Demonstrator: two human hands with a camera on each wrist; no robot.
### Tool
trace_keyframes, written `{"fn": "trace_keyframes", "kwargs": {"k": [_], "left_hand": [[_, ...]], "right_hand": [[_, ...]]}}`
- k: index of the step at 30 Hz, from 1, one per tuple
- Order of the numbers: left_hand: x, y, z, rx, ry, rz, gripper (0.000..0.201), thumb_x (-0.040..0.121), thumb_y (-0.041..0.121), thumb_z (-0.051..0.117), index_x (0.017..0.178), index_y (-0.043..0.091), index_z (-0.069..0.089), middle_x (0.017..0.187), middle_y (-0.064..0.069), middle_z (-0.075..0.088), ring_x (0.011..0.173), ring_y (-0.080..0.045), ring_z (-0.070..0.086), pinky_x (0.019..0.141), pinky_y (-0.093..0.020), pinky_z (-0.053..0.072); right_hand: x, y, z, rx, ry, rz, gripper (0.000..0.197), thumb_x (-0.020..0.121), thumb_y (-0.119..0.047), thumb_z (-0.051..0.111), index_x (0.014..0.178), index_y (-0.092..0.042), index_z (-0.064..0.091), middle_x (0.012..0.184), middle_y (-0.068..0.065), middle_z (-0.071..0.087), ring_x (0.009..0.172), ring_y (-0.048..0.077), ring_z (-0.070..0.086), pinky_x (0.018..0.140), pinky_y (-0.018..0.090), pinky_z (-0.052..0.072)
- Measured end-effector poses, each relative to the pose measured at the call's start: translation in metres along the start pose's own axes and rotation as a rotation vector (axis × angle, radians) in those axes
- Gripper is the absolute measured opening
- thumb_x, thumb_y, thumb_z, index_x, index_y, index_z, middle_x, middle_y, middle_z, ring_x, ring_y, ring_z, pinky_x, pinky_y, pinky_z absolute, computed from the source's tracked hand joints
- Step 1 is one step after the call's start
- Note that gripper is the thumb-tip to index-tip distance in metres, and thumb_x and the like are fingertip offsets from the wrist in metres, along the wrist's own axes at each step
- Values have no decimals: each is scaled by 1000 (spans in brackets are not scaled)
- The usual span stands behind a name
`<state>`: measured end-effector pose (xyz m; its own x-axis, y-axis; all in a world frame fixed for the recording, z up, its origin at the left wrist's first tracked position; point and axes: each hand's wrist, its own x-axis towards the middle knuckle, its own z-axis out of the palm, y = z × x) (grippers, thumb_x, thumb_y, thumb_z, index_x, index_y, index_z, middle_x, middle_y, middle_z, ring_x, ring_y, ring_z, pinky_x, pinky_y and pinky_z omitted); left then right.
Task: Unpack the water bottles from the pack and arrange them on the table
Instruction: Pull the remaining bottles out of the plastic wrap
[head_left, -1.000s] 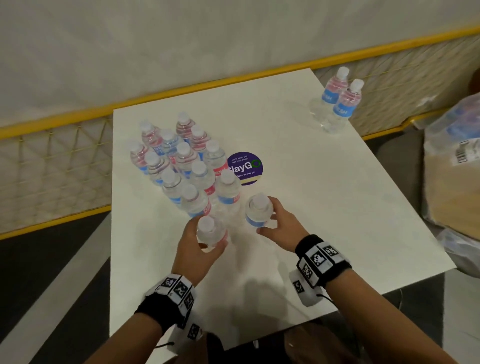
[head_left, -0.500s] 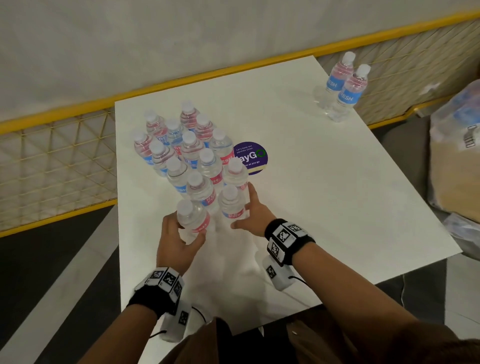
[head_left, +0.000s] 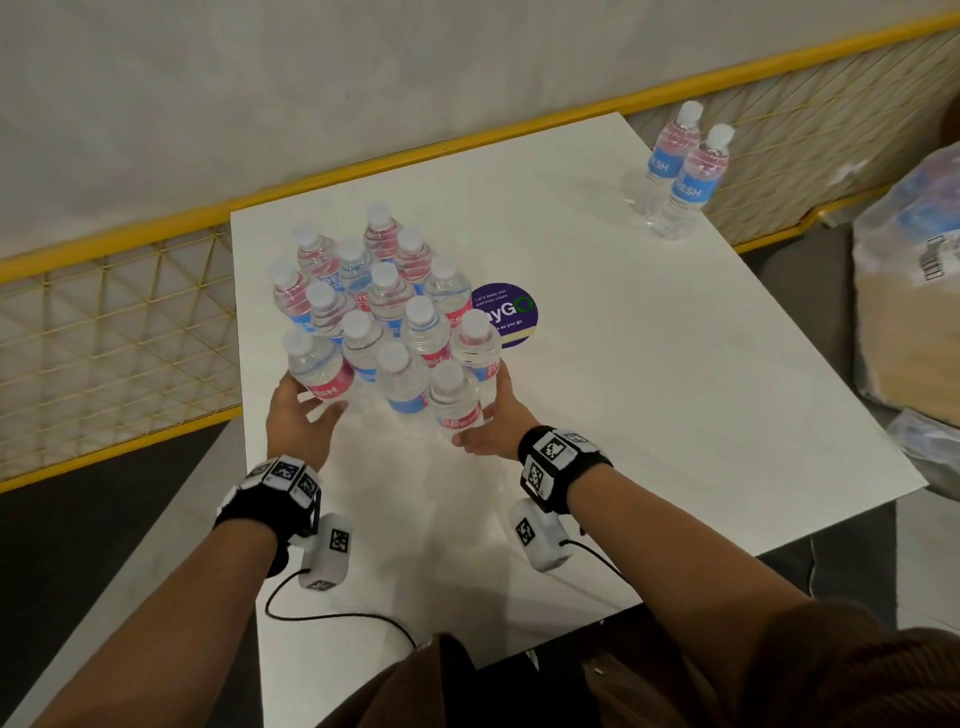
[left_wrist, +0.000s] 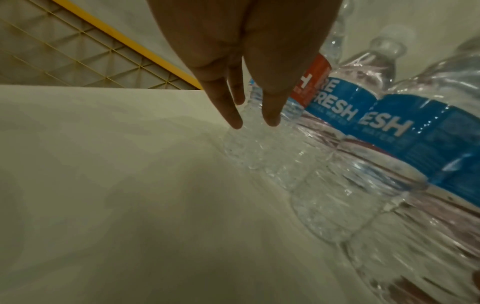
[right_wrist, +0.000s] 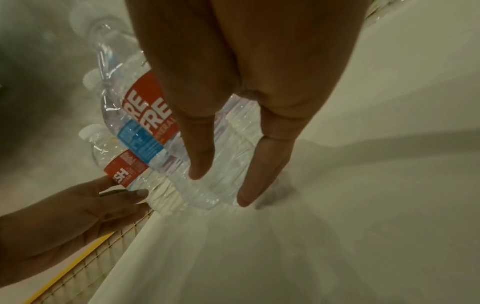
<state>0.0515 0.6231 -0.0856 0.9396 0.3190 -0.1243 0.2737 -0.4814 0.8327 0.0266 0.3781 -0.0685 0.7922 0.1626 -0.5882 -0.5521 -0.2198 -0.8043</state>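
Observation:
Several clear water bottles (head_left: 384, 296) with red and blue labels stand packed together on the left half of the white table (head_left: 649, 374). My left hand (head_left: 298, 415) lies with straight fingers (left_wrist: 228, 111) against the front-left bottle (head_left: 319, 371), thumb beside its base. My right hand (head_left: 493, 421) rests flat, fingers (right_wrist: 202, 156) straight, along the front-right bottle (head_left: 456, 400) and the one behind it. Both front bottles stand upright, touching the group. Two more bottles (head_left: 680, 171) stand apart at the far right corner.
A round purple sticker (head_left: 506, 314) lies just right of the group. A plastic-wrapped pack (head_left: 914, 218) sits on a cardboard box (head_left: 909, 338) right of the table. Yellow mesh fencing (head_left: 104, 338) runs behind and left. The table's left edge is close to my left hand.
Both hands slid their bottles away from me into the front of the group. Their grips have loosened to straight fingers resting against the bottles.

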Motion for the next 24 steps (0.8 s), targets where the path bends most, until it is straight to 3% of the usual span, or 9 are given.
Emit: {"fn": "trace_keyframes", "kwargs": {"k": [2,5,8,10,12,16,19,21,24], "left_hand": [[5,1,5,-12,73,-45,54,82,6,70,130,5,46,128,-14,55,113,-26,58,85,-28,45],[1,2,20,-1,194,-132,50,82,7,69,125,1,44,119,-16,55,109,-29,57,94,-36,44],[-14,4,45,-121,221,-351,50,85,-4,58,131,-1,38,121,-18,53,112,-31,55,99,-37,41],[-32,5,63,-120,218,-447,44,88,-6,50,131,-4,39,124,-25,53,117,-34,53,98,-34,38],[-56,7,80,-70,209,-473,37,88,-5,50,124,-5,43,111,-23,56,113,-36,54,95,-36,38],[-85,16,109,-132,116,-546,25,87,13,60,103,8,42,97,-12,51,92,-28,55,90,-37,43],[-85,25,140,-303,79,-654,30,89,14,57,115,4,46,97,-21,59,81,-34,62,74,-43,53],[-82,41,162,-456,27,-766,32,92,6,49,124,4,45,82,-16,55,63,-24,54,54,-32,46],[-82,70,200,-549,-50,-875,35,95,6,45,130,5,48,73,-8,51,60,-15,50,47,-27,43]], "right_hand": [[2,-2,6,102,37,36,85,91,-19,61,147,-34,-1,87,3,54,65,19,57,59,26,55],[5,-5,18,101,77,11,101,83,-15,70,144,-36,-8,100,11,58,74,24,61,70,37,56],[4,-4,17,75,86,-43,117,74,-4,76,146,-31,-13,135,11,45,112,28,56,86,47,55],[3,-1,5,100,64,-8,122,73,-2,77,147,-33,-15,141,9,37,125,28,47,85,44,55],[0,5,-12,132,51,40,122,74,-2,77,147,-38,-14,137,14,41,119,31,53,82,39,55],[-9,26,-58,215,105,75,114,74,-3,77,149,-37,-2,128,19,49,109,34,61,90,44,54],[-21,44,-102,247,162,69,103,77,-2,75,150,-30,8,124,19,52,96,31,65,89,42,55],[-32,54,-135,291,209,63,93,79,2,72,149,-21,15,118,19,54,88,30,63,88,42,54],[-49,69,-190,329,289,68,80,80,4,69,145,-12,25,110,19,57,89,32,61,89,44,53]]}}
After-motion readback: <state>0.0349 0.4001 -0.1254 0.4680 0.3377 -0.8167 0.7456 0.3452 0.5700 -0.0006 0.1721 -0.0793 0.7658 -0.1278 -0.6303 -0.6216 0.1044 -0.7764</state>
